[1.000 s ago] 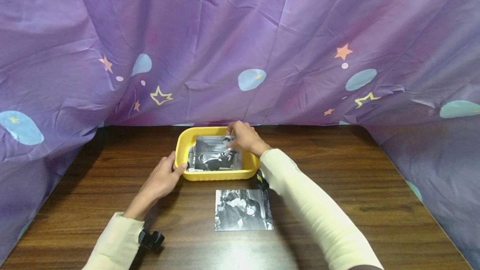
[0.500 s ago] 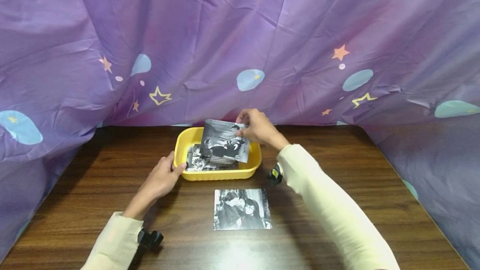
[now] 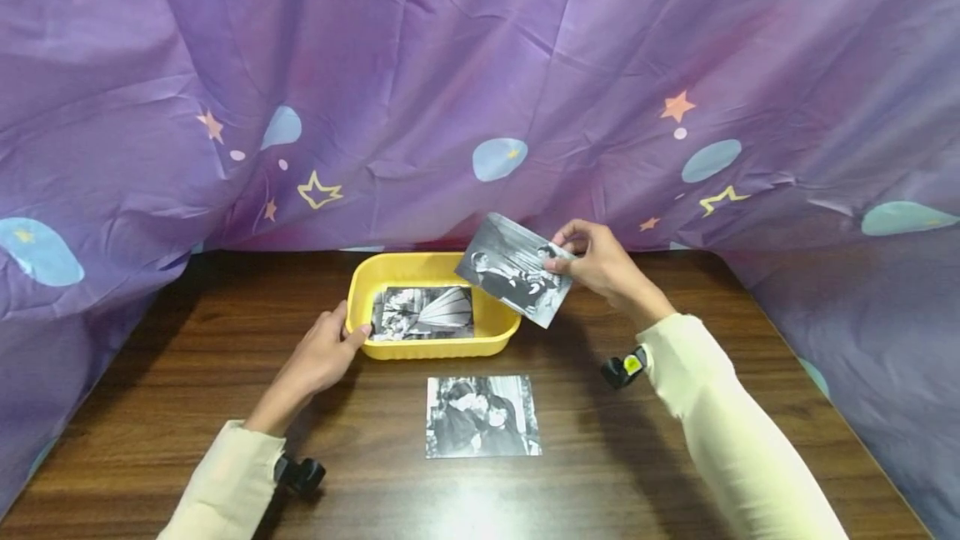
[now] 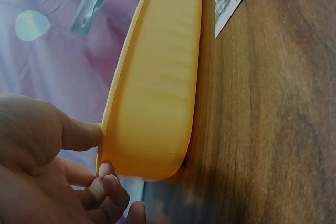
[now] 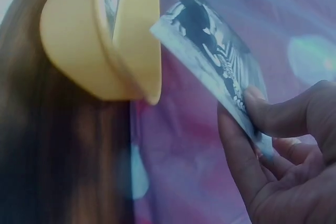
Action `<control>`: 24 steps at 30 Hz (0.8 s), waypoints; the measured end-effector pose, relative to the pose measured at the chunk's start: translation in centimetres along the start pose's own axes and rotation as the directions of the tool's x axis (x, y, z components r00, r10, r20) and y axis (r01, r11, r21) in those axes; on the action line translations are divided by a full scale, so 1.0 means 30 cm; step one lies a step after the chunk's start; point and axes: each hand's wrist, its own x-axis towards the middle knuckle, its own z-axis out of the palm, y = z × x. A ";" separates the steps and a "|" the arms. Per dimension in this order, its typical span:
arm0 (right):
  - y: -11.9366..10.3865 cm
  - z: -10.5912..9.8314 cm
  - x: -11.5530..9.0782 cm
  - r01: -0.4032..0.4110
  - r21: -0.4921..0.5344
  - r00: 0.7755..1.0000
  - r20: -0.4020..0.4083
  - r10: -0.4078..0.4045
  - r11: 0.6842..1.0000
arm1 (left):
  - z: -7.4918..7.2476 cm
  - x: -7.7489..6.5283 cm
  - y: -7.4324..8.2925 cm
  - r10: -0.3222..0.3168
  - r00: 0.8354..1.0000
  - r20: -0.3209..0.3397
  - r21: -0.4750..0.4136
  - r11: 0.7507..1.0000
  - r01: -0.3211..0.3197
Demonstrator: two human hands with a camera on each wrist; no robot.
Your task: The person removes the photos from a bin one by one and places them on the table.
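My right hand (image 3: 600, 261) pinches the edge of a black-and-white photo (image 3: 513, 269) between thumb and fingers, holding it tilted above the right end of a yellow tray (image 3: 431, 350). In the right wrist view the same photo (image 5: 210, 51) hangs clear of the tray's rim. At the tray's left end, my left hand (image 3: 326, 352) grips the rim; the left wrist view has the thumb on one side of the tray wall (image 4: 152, 87) and the fingers on the other. Inside the tray lies another black-and-white photo (image 3: 427, 312).
A further black-and-white photo (image 3: 483, 417) lies flat on the brown wooden table (image 3: 360, 457), in front of the tray. Behind the table hangs a purple curtain (image 3: 420, 90) with stars and blobs. Small black devices (image 3: 300, 476) are strapped to both wrists.
My right hand has lifted the top photo out of the tray and carried it to the right, turning it. A photo beneath has come into view. The left hand stays on the rim.
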 end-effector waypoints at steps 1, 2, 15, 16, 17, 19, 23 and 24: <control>0.014 -0.013 -0.007 -0.011 0.021 1.000 -0.007 0.011 1.000 | 0.000 0.000 0.000 0.001 1.000 -0.001 0.000 1.000 -0.001; 0.030 -0.025 -0.014 -0.024 0.050 1.000 -0.011 0.025 0.998 | 0.000 0.000 0.000 0.000 1.000 0.000 0.001 1.000 0.000; 0.204 -0.055 -0.099 -0.160 0.467 0.970 -0.091 0.227 0.870 | 0.001 0.004 0.000 0.004 1.000 0.006 0.008 1.000 -0.004; 0.214 -0.050 -0.103 -0.167 0.482 0.964 -0.105 0.246 0.860 | 0.000 0.004 0.000 0.003 1.000 0.006 0.014 1.000 -0.003; 0.224 -0.045 -0.107 -0.175 0.492 0.957 -0.118 0.264 0.853 | 0.000 0.004 0.000 0.001 1.000 0.006 0.019 1.000 -0.001; 0.241 -0.031 -0.111 -0.194 0.506 0.944 -0.138 0.301 0.841 | 0.000 0.005 -0.001 -0.004 1.000 0.006 0.031 1.000 0.004; 0.268 0.004 -0.114 -0.233 0.513 0.917 -0.166 0.362 0.826 | 0.001 0.004 -0.001 -0.011 1.000 0.008 0.033 0.999 0.011; 0.273 0.013 -0.114 -0.241 0.513 0.911 -0.172 0.374 0.824 | 0.001 0.004 -0.002 -0.011 1.000 0.008 0.033 0.999 0.011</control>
